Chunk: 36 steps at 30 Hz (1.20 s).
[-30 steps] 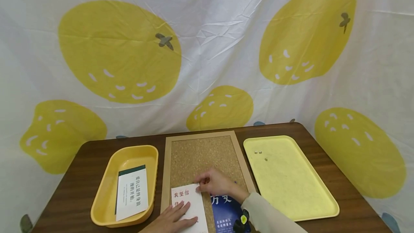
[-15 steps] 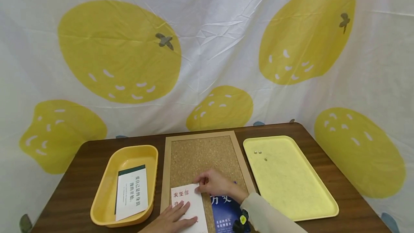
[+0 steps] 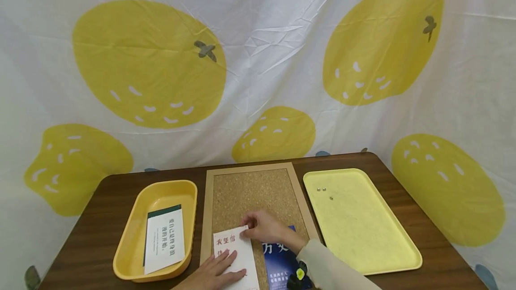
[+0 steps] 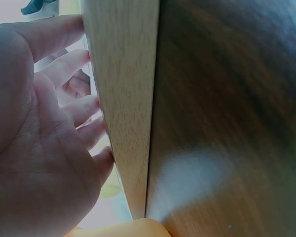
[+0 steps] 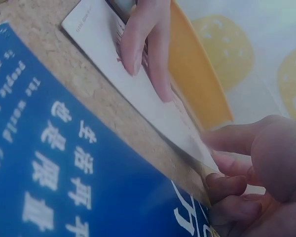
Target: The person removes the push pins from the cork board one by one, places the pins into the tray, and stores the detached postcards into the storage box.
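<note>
A white card (image 3: 243, 261) with red characters lies on the corkboard (image 3: 254, 191), beside a blue card (image 3: 278, 265) with white characters. My left hand (image 3: 215, 273) rests on the white card with its fingers spread. In the left wrist view, the fingertips of the left hand (image 4: 49, 123) reach past the board's wooden frame (image 4: 121, 89). My right hand (image 3: 268, 228) has curled fingers and pinches the white card's upper right corner between thumb and fingers. Over that corner, the fingers of the right hand (image 5: 266, 173) hide whatever small thing may be there.
Left of the board stands an orange-yellow basin (image 3: 133, 245) holding a white card (image 3: 164, 241) over a dark green one. To the right lies a pale yellow tray (image 3: 367, 227) with small metal tacks (image 3: 324, 189) near its far left corner. A lemon-print cloth (image 3: 258, 66) hangs behind.
My right thumb has shifted very slightly left at the card's corner. The left hand, the cards and the tacks on the tray have stayed in place.
</note>
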Each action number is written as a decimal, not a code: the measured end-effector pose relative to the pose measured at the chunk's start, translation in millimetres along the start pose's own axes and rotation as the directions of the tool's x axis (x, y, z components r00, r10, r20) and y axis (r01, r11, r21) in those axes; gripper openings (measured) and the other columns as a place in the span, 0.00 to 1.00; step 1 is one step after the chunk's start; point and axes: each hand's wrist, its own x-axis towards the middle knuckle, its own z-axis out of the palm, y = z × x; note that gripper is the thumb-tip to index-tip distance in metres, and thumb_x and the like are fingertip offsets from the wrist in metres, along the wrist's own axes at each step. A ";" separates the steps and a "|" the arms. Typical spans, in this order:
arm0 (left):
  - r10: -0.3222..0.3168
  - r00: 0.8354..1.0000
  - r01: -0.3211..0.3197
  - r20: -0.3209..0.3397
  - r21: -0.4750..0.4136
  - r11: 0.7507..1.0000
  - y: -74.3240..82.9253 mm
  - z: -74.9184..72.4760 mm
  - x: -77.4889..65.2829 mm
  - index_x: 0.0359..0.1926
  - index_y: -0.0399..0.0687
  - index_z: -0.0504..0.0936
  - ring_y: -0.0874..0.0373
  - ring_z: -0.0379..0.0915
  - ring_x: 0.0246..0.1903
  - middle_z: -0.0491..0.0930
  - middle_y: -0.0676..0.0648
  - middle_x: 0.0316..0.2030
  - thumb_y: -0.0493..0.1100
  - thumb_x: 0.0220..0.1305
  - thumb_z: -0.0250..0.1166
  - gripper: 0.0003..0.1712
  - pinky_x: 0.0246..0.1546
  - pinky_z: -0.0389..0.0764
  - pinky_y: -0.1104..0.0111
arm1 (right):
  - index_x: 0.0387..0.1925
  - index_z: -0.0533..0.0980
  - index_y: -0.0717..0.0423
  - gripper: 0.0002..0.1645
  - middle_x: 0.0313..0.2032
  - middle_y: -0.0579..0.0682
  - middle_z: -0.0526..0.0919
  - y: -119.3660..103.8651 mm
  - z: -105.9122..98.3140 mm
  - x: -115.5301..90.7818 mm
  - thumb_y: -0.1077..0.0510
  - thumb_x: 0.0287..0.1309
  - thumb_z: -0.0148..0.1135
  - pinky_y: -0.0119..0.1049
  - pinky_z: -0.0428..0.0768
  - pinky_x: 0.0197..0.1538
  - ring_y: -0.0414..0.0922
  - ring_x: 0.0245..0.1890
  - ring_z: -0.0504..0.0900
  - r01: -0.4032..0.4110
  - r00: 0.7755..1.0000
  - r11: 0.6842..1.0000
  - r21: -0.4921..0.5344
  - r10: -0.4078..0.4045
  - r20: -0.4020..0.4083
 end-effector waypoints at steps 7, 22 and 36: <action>0.015 1.000 -0.015 -0.002 0.013 1.000 -1.6 0.3 -0.2 0.67 0.77 0.59 0.47 0.44 0.70 0.49 0.52 0.72 0.73 0.57 0.50 0.36 0.63 0.52 0.42 | 0.32 0.78 0.53 0.08 0.21 0.39 0.72 1.7 3.4 1.3 0.56 0.51 0.67 0.25 0.65 0.19 0.33 0.17 0.68 -0.010 1.000 0.999 0.040 0.011 -0.019; 0.021 1.000 -0.021 0.001 0.018 1.000 -2.0 -0.7 -0.3 0.67 0.76 0.59 0.46 0.44 0.70 0.50 0.50 0.72 0.73 0.56 0.51 0.37 0.63 0.53 0.42 | 0.38 0.74 0.56 0.11 0.22 0.44 0.69 10.6 6.2 2.1 0.64 0.52 0.66 0.26 0.65 0.10 0.37 0.11 0.67 -0.094 0.992 0.954 0.284 0.067 0.103; 0.027 1.000 -0.027 -0.013 0.036 0.999 -1.3 -0.2 0.3 0.67 0.76 0.60 0.45 0.46 0.70 0.51 0.49 0.71 0.74 0.57 0.50 0.37 0.63 0.54 0.42 | 0.41 0.73 0.55 0.19 0.24 0.43 0.70 12.8 3.0 2.1 0.64 0.46 0.70 0.27 0.67 0.11 0.37 0.10 0.68 -0.096 0.987 0.952 0.291 0.053 0.154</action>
